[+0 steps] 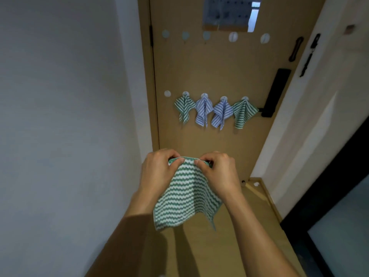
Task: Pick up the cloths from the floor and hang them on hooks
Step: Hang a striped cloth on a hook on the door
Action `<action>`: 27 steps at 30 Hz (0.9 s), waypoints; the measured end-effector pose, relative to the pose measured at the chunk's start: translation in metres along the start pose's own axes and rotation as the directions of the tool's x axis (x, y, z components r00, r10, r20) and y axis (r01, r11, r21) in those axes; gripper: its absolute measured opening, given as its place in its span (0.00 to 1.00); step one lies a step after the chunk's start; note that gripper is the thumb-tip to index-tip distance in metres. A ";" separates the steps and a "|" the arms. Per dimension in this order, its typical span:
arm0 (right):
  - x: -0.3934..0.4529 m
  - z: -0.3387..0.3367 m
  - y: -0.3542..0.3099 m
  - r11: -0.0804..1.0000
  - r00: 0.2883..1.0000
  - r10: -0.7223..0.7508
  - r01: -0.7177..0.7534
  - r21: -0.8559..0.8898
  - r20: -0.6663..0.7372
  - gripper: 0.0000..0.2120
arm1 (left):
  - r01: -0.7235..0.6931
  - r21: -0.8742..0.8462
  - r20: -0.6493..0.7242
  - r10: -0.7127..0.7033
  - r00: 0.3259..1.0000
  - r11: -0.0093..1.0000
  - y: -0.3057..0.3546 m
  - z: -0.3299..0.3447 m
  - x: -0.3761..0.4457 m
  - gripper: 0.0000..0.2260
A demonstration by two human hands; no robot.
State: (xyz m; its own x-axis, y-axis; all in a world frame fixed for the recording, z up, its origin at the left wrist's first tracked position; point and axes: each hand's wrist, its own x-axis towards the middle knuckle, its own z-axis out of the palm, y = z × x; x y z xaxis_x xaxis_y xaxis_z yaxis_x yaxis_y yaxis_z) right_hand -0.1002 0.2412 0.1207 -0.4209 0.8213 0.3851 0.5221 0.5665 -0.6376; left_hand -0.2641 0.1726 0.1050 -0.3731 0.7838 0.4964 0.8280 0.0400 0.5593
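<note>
A narrow hallway ends at a tan wooden door [209, 72], with a pale grey wall [60, 116] on the left and a cream wall on the right. The floor [199, 252] below is a matching tan. A black handle plate [276, 90] sits on the door's right side.

Two rows of small round white hooks are stuck to the door. The upper row is bare. In the lower row, the leftmost hook [167, 93] is free, and the four to its right each carry a bunched striped cloth: a green hung cloth [184, 109], two blue ones [203, 111] [221, 112], then another green one [243, 113].

In the foreground, a person holds a green-and-white wavy-striped cloth [185, 196] in the air in front of the door, well below the hooks. The left hand [157, 170] and right hand [219, 172] sit close together, each pinching the cloth's top edge between thumb and curled fingers. The rest of the cloth droops freely beneath them.

The cloth looks light, soft and limp, folding under its own weight. It will likely need gathering at the top edge, or at any hanging loop there, to catch on the free hook; no loop is clearly visible.
</note>
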 end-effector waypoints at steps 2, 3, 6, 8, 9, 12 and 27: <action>0.033 0.013 0.006 1.000 1.000 0.005 -0.005 0.002 0.005 0.07 | 0.003 -0.031 0.008 -0.003 1.000 1.000 -0.016 0.012 0.032 0.06; 0.050 0.020 0.008 1.000 1.000 0.000 0.000 0.003 0.004 0.07 | 0.003 -0.044 0.011 -0.002 1.000 0.999 -0.025 0.017 0.049 0.06; 0.101 0.041 0.012 1.000 1.000 0.004 -0.004 0.018 -0.003 0.07 | 0.012 -0.069 0.040 -0.009 0.999 0.998 -0.052 0.027 0.100 0.06; 0.135 0.056 0.014 0.999 1.000 0.019 -0.019 0.028 -0.006 0.06 | 0.013 -0.075 0.070 -0.008 0.998 0.997 -0.069 0.032 0.135 0.06; 0.152 0.064 0.016 0.999 1.000 0.024 -0.024 0.036 -0.015 0.06 | 0.012 -0.076 0.087 -0.005 0.996 0.997 -0.077 0.033 0.153 0.06; 0.199 0.087 0.019 0.998 0.999 0.024 -0.022 0.052 -0.037 0.06 | -0.027 -0.074 0.115 0.035 0.993 0.997 -0.102 0.039 0.200 0.07; 0.394 0.189 0.067 0.996 0.994 -0.039 0.031 0.085 0.101 0.14 | 0.083 -0.038 0.048 -0.081 0.996 0.996 -0.211 0.105 0.357 0.08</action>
State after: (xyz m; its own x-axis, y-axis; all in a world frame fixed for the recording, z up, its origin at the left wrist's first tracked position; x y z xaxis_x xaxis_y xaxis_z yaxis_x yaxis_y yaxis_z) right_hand -0.3715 0.5901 0.1035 -0.5136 0.7874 0.3408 0.4443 0.5839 -0.6795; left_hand -0.5280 0.5088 0.0945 -0.4180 0.8071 0.4168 0.7780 0.0811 0.6231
